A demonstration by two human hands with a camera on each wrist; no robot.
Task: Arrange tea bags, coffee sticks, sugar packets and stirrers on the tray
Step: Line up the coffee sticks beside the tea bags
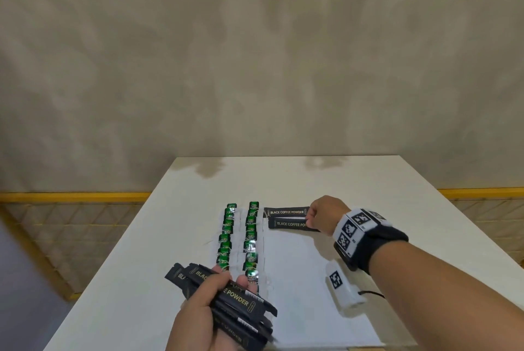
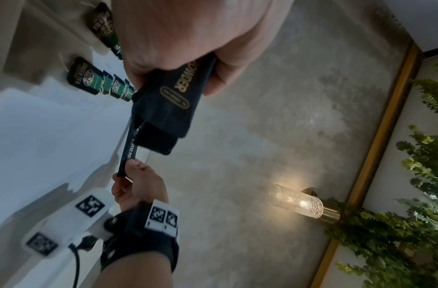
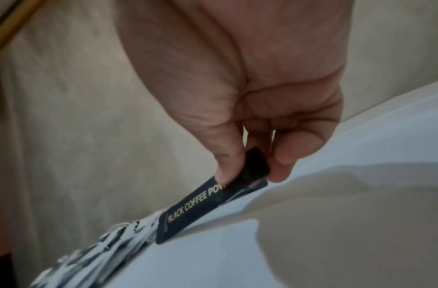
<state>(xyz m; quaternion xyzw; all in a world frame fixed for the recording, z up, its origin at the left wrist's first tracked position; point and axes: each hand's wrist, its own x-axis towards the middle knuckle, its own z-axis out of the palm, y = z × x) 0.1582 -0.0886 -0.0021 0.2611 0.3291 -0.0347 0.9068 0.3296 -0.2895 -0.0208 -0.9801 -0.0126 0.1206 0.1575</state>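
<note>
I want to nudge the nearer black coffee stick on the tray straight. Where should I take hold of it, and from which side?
Take the nearer coffee stick by its right end, coming from the right. It lies flat and runs left to right, its left end close against the tea bags, while the right end is free. The right hand already pinches that end between thumb and fingers; a short-end pinch suits so thin a strip.

Bare forearms; right wrist wears a black strap [image 1: 377, 248] carrying white coded marker blocks [image 1: 354, 227].
</note>
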